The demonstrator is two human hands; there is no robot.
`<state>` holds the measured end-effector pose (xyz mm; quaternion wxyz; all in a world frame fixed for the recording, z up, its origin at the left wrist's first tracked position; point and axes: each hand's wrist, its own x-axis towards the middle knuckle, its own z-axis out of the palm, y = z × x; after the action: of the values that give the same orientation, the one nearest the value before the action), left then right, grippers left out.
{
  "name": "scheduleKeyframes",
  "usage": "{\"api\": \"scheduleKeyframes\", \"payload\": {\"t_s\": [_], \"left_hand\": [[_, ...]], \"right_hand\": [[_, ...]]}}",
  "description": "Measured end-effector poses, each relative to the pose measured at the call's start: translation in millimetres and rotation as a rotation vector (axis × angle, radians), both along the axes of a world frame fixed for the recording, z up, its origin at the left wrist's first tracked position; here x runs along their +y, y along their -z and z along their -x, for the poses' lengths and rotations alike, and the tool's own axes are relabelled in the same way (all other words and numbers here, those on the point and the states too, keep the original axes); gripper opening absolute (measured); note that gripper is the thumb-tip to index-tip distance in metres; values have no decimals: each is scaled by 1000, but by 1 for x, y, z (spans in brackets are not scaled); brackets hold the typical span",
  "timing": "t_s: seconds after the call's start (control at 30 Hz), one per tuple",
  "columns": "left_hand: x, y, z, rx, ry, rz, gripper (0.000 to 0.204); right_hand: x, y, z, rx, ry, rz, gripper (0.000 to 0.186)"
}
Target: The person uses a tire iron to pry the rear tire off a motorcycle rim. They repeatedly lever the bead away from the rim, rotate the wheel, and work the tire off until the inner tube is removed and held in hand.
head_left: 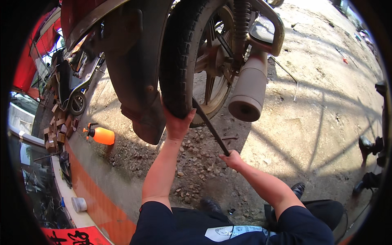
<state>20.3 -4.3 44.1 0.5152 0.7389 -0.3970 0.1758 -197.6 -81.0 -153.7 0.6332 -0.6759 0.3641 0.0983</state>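
A motorcycle's rear wheel with a black, dusty tyre (176, 61) stands raised in front of me. My left hand (177, 125) is closed round the lower part of the tyre, thumb along its right side; the other fingers are partly hidden behind the rubber. In my right hand (232, 159), fingers wrapped round its near end, is a long dark metal bar (213, 130). It slants up and left to the edge between tyre and rim (214, 104), where its tip is hidden. The muffler (249, 92) hangs right of the wheel, and a dark mudguard (136, 85) is left of it.
A wrench (230, 137) lies on the gravelly ground beyond my right hand. An orange spray bottle (102, 135) is on the left, near cardboard pieces (52, 134) and a parked scooter (75, 87). A white tub (79, 204) sits at lower left. Another person's shoes (364, 145) show at far right.
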Motion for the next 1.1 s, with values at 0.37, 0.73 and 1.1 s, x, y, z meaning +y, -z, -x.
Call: {"api": "scheduleKeyframes", "payload": {"t_s": [0.37,0.73,1.1], "left_hand": [[-24,-38,11,102,234,165,93],[-12,-44,14,159,279,146,99],[-7,-6,14,527,177,333,103]], "right_hand": [[-78,27,-50,-151,343,533,26],[102,-62,-18,-445,136,-270,14],[81,-43,88,-420,294,30,34]]}}
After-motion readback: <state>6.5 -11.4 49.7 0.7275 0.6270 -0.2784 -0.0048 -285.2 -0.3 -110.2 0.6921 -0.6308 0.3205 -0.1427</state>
